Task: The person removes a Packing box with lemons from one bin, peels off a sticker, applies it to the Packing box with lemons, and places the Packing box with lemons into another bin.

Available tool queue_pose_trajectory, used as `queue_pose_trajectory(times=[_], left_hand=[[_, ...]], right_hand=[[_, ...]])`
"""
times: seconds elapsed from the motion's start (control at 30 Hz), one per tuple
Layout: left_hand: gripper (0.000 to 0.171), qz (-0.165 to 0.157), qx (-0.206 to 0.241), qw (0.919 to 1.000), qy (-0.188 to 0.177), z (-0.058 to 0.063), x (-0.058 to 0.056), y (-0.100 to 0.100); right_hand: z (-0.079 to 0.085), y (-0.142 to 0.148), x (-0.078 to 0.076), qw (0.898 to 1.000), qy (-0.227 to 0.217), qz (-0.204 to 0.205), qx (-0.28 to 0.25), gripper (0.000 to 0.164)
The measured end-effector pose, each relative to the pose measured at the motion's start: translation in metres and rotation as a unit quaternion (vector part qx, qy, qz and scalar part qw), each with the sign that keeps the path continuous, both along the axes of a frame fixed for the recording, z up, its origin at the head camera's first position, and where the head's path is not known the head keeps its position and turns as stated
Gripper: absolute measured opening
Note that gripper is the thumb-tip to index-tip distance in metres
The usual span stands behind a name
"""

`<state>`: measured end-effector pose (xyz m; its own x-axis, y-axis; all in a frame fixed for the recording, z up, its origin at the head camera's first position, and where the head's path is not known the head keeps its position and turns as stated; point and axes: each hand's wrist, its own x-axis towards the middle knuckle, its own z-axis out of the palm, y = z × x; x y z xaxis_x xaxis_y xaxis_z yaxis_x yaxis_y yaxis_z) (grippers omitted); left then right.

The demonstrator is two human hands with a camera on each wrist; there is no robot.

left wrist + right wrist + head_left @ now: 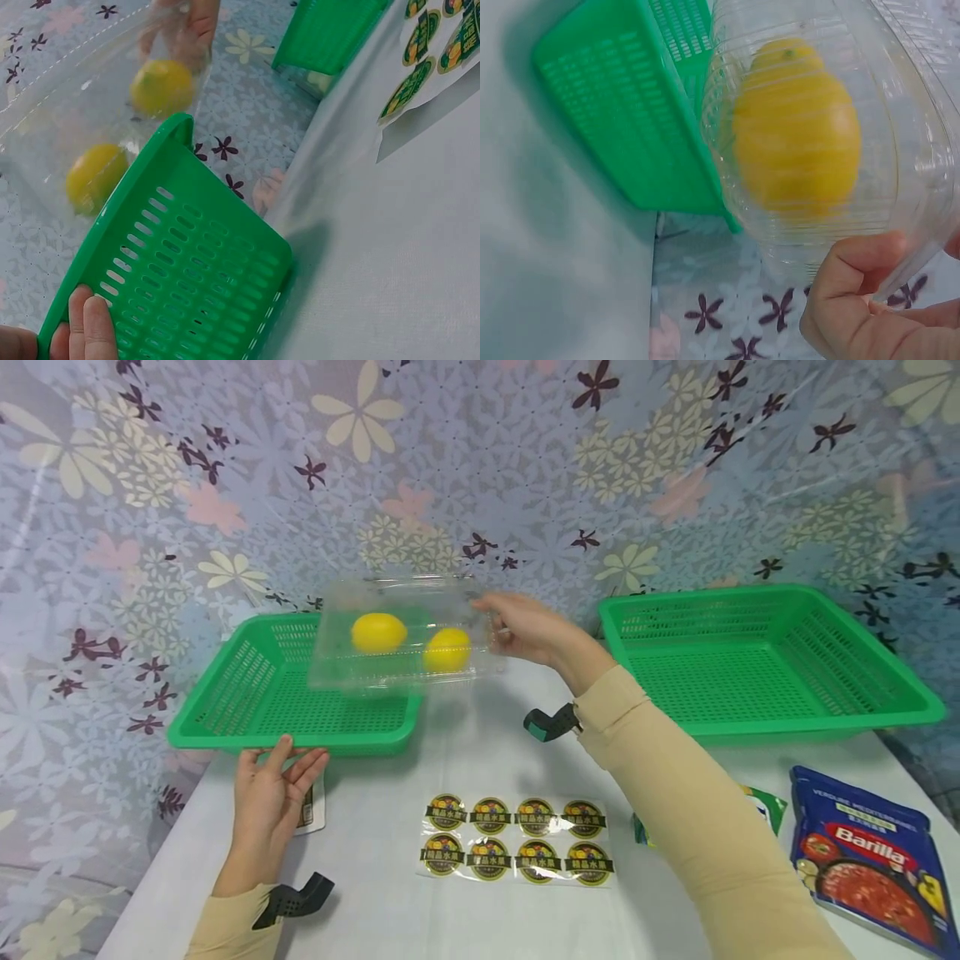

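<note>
My right hand pinches the edge of a clear plastic clamshell box, held up over the left green basket. Inside the box lie two lemons, seen through its ribbed wall; one lemon fills much of the right wrist view. At that basket's front rim is my left hand, gripping it with the thumb over the rim and fingers against the outer wall. Part of the basket is hidden behind the box.
A second green basket stands at the right. A sheet of round stickers lies on the white table. A blue Barilla pouch and a green packet, partly behind my right sleeve, lie at right. A small card lies beside my left hand.
</note>
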<state>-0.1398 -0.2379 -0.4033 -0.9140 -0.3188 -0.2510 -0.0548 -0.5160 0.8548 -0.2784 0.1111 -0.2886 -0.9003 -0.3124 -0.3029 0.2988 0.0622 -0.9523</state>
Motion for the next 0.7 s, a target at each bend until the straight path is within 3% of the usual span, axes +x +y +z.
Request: queue_pose_trajectory(times=[0.2, 0.47, 0.7], left_hand=[[0.020, -0.001, 0.004, 1.0000, -0.002, 0.000, 0.002, 0.000], [0.022, 0.000, 0.000, 1.0000, 0.008, 0.000, 0.002, 0.001], [0.022, -0.009, -0.003, 0.9998, 0.016, 0.000, 0.003, 0.001]], right_hand=[[-0.008, 0.020, 0.007, 1.000, 0.016, -0.013, 0.005, 0.053], [-0.017, 0.045, 0.020, 0.999, 0.013, -0.028, -0.029, 0.054], [-0.026, 0.065, 0.029, 0.998, 0.027, -0.056, -0.019, 0.055]])
